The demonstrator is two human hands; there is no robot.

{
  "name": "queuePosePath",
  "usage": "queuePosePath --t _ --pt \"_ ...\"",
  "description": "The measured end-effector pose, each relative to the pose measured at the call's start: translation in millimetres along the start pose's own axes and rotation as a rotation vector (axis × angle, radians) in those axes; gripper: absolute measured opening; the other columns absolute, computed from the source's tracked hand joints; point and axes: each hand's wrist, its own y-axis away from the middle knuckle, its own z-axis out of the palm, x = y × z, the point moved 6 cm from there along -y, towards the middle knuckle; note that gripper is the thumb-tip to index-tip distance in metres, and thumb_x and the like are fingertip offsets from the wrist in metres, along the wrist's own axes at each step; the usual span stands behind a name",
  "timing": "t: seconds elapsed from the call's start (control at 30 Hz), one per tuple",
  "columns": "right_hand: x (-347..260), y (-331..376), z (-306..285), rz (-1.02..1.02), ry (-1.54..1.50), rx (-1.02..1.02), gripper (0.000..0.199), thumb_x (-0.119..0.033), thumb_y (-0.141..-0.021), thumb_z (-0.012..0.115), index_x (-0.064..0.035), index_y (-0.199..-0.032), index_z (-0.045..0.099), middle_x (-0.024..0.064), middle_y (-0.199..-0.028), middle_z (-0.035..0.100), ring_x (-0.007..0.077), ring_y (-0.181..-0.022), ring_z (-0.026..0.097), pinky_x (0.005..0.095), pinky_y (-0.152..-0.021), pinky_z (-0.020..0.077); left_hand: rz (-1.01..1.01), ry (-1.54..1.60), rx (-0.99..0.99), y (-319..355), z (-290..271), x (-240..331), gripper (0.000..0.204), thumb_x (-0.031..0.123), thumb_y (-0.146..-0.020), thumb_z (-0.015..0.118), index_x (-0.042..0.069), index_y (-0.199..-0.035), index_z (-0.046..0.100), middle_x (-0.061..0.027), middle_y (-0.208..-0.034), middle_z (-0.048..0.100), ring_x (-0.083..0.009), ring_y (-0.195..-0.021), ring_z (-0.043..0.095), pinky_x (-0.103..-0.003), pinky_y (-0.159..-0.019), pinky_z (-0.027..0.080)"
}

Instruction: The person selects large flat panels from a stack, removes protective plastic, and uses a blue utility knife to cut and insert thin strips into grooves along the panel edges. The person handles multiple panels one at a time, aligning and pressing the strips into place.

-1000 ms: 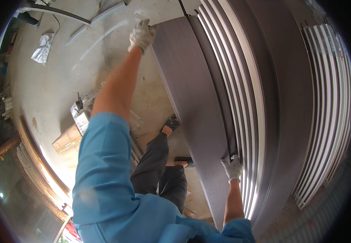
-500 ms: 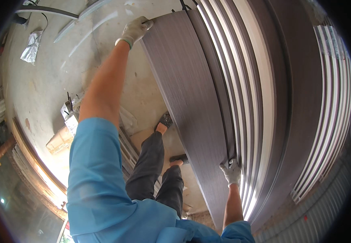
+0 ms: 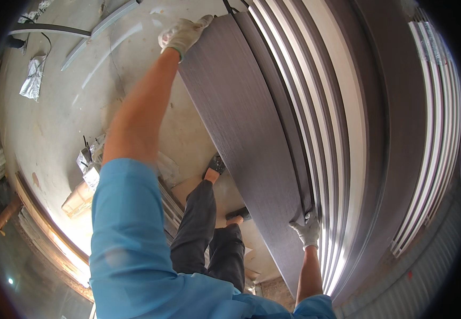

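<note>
A long dark brown wood-grain panel (image 3: pixel 241 111) stands tilted at the front of a row of similar panels. My left hand (image 3: pixel 184 37), in a whitish work glove, grips its far left corner, with the fingers over the end edge. Farther along the same panel, my gloved right hand (image 3: pixel 308 234) holds its right-hand long edge. The thumb lies toward the brown face, while the other fingers are partly hidden beside the gap. Behind it, several panels with pale edges (image 3: pixel 342 133) stand close together.
More striped white panels (image 3: pixel 432 133) stand at the far right, near corrugated sheeting (image 3: pixel 400 287). On the concrete floor (image 3: pixel 55 127) lie a curved metal strip (image 3: pixel 97 34), a silvery packet (image 3: pixel 32 80) and a cardboard piece (image 3: pixel 79 199). My feet are beside the front panel.
My left hand has shifted slightly right over the panel's corner. My right hand appears a little lower, still at the long edge. The whole view has turned slightly.
</note>
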Motion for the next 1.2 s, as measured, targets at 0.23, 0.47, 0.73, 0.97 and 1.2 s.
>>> queuePosePath --t 0.23,0.47,0.73,0.97,1.2 --pt "13 0 13 0.079 -0.009 -0.060 0.094 -0.051 -0.054 0.092 -0.0015 -0.125 0.053 0.0214 -0.119 0.063 0.0394 -0.112 0.061 0.0472 -0.092 0.0498 0.057 -0.074 0.124 8 7 -10 0.077 0.081 -0.086 0.043 0.015 -0.104 0.077 -0.0083 -0.098 0.075 -0.0274 -0.099 0.070 -0.041 -0.089 0.053" --pt "11 -2 12 0.082 -0.028 -0.044 0.094 -0.049 -0.053 0.093 -0.0044 -0.126 0.054 0.0208 -0.118 0.063 0.0394 -0.110 0.060 0.0470 -0.091 0.0495 0.043 -0.216 0.104 -28 35 -14 0.073 0.075 -0.093 0.035 0.016 -0.106 0.075 -0.0088 -0.105 0.072 -0.0280 -0.104 0.068 -0.042 -0.091 0.053" --pt "2 5 0 0.120 -0.122 -0.062 0.090 -0.052 -0.059 0.086 -0.0038 -0.129 0.057 0.0202 -0.124 0.062 0.0360 -0.120 0.056 0.0434 -0.102 0.0445 0.477 -0.136 0.270 -28 72 -46 0.071 0.059 -0.098 0.043 0.022 -0.157 0.031 -0.0163 -0.164 0.022 -0.0402 -0.150 0.022 -0.060 -0.120 0.017" --pt "69 33 33 0.364 -0.408 -0.037 0.071 -0.063 -0.077 0.073 -0.0120 -0.126 0.062 0.0139 -0.122 0.064 0.0332 -0.121 0.057 0.0470 -0.097 0.0492 0.490 -0.336 0.401 184 122 -50 0.079 0.066 -0.098 0.041 0.014 -0.156 0.030 -0.0236 -0.160 0.020 -0.0363 -0.150 0.021 -0.053 -0.118 0.030" --pt "198 106 84 0.623 -0.352 -0.151 0.065 -0.067 -0.087 0.059 -0.0120 -0.121 0.066 0.0088 -0.126 0.063 0.0301 -0.125 0.053 0.0447 -0.104 0.0438 -0.148 0.724 0.007 313 248 -84 0.077 0.050 -0.099 0.052 -0.007 -0.146 0.033 -0.0234 -0.147 0.044 -0.0344 -0.126 0.055 -0.046 -0.105 0.051"
